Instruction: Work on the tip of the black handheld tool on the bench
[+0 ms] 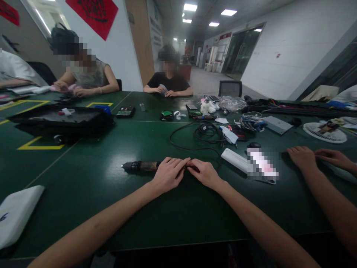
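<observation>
A dark cylindrical electric screwdriver [142, 166] lies on the green table [111, 212], its metal tip pointing left. My left hand [170, 172] is wrapped over its rear part, fingers together. Beside it my right hand [204, 173] pinches the screwdriver's right end, where a black cable [200, 149] seems to join. The fingertips of both hands meet there and partly hide that end. The cable runs up into a loose coil behind my hands.
A black tray [64, 117] stands at the left, a white box [21, 212] at the near left. Right of my hands lie a white power strip [237, 160] and a mouse [253, 145]. Circuit boards [166, 114] sit farther back. Another person's hands [304, 158] work at the right.
</observation>
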{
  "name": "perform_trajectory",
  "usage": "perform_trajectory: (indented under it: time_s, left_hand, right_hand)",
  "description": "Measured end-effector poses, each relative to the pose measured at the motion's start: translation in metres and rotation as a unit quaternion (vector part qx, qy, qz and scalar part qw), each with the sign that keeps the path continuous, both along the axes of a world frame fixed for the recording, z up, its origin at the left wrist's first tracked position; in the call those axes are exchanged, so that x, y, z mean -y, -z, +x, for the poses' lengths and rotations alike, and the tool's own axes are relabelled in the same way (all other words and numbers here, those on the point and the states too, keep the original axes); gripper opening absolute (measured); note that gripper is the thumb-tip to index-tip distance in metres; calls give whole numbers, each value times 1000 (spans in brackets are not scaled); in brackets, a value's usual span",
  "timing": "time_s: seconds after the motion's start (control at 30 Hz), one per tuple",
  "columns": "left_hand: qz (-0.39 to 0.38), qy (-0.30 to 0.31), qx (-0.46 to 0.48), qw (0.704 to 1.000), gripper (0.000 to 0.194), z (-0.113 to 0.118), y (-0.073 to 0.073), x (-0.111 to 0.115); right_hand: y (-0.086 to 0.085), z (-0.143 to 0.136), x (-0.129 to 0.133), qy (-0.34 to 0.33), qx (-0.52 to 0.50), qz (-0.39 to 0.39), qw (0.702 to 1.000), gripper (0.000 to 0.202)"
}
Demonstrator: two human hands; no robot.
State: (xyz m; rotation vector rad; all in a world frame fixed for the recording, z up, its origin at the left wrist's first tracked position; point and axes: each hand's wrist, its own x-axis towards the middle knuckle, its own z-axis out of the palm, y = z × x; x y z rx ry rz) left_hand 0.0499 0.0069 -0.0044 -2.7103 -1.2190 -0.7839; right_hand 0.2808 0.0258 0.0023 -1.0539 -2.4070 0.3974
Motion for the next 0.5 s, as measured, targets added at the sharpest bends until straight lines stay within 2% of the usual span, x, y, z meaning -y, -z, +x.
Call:
perform_trajectory:
  time_s: [0.2,0.37,0.5]
  left_hand:
    - [6,-11,-10,1000,48,1,1,-2]
    - [-4,4,-1,1000,58,0,0,0]
    - [3,0,-11,1000,55,-1,-1,-1]
  right_hand:
    - [0,0,0,4,5,0,1000,16]
    - [0,0,1,0,4,3,1000,17]
    - [0,0,0,-1,5,2,1000,16]
